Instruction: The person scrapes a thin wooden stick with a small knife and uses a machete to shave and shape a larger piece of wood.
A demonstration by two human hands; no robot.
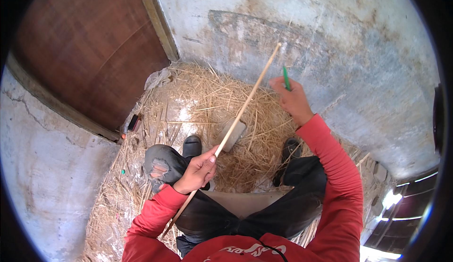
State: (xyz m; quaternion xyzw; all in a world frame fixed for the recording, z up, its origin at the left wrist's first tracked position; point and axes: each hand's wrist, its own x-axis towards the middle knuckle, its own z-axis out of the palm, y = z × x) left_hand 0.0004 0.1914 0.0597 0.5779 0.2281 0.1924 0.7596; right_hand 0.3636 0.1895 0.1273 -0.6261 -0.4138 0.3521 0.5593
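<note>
Seeing any risk with that long pale wooden stick (249, 97)?

Mostly its far end, slanting up toward the blotchy grey plaster wall (339, 31). A sideways swing could knock it there. Single-hand support could also let it twist.

Grips?

Left hand (198, 170) closed round the stick partway along; near end runs down left past the thigh (207, 215). Right hand (295, 99) pinches a slim green pointed tool (286, 78), fingers almost together, right of the stick's far end. Contact with stick: can't tell.
</note>
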